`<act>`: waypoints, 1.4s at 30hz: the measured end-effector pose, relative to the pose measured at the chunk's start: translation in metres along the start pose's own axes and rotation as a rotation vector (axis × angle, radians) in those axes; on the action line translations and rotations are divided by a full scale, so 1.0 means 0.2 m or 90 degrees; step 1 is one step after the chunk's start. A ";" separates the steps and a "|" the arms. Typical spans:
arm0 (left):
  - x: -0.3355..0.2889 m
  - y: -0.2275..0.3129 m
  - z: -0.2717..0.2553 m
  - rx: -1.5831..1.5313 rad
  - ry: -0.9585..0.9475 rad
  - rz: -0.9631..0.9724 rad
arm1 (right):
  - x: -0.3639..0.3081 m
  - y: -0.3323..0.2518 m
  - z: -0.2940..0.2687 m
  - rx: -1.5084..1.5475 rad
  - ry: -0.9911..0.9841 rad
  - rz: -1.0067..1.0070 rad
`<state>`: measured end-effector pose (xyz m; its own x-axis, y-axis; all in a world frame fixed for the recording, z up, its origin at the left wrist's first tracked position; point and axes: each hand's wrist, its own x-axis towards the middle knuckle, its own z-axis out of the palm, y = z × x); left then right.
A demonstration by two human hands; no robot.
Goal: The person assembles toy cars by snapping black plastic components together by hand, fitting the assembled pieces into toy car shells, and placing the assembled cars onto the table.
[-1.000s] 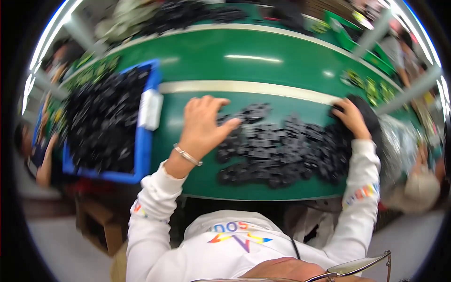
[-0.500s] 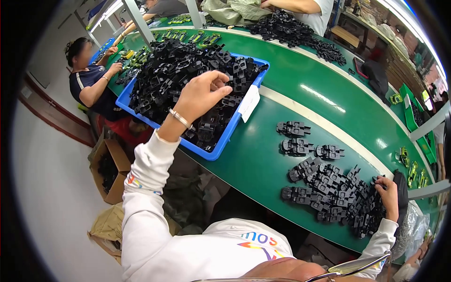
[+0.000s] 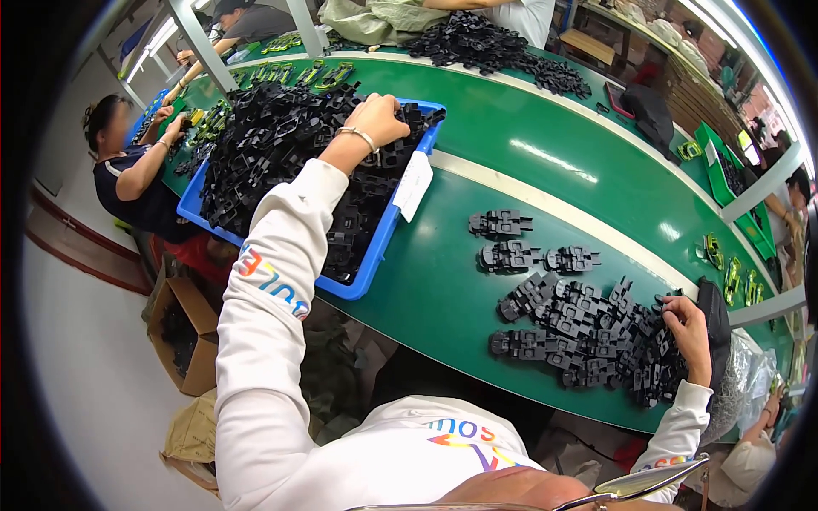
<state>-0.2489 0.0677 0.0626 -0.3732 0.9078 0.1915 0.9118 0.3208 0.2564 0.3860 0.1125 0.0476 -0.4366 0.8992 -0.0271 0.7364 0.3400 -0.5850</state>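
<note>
My left hand (image 3: 373,121) is over the far right part of a blue bin (image 3: 379,260) heaped with black plastic parts (image 3: 273,136). Its fingers curl down onto the heap, and their tips are hidden, so what they grip cannot be made out. At the right, my right hand (image 3: 688,330) rests beside the far end of a cluster of black plastic housings (image 3: 588,315) laid on the green table (image 3: 426,315). Thumb and forefinger close on a small black plastic part (image 3: 661,301), mostly covered by the fingers. A few housings lie apart at the cluster's left.
A white paper label (image 3: 413,186) hangs on the bin's right side. Across the table lies another heap of black parts (image 3: 477,43). Co-workers (image 3: 128,170) sit at the left and far side. A cardboard box (image 3: 200,336) stands below left; a metal post (image 3: 767,307) rises at right.
My left hand has moved away from me across the bin and lowered its fingers to the heap. The right hand stays at the cluster's right end. The whole view has shifted slightly.
</note>
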 end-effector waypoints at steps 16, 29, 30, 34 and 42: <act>0.09 0.07 0.02 0.066 0.019 -0.185 | 0.04 -0.31 0.15 0.341 -0.003 -0.109; 0.15 0.01 0.02 0.049 -0.100 -0.204 | 0.08 -0.43 0.31 0.481 -0.076 -0.051; 0.16 0.01 0.03 0.062 -0.103 -0.215 | 0.08 -0.45 0.33 0.477 -0.090 -0.055; 0.15 0.01 0.01 0.018 -0.045 -0.233 | 0.08 -0.49 0.38 0.476 -0.105 -0.069; 0.13 -0.02 -0.02 -0.095 -0.041 -0.161 | 0.04 -0.54 0.39 0.485 -0.124 -0.061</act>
<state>-0.2634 0.0885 0.0692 -0.5689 0.8212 0.0446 0.7547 0.4998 0.4250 0.2633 0.0614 0.0476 -0.6149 0.7871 -0.0487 0.1647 0.0678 -0.9840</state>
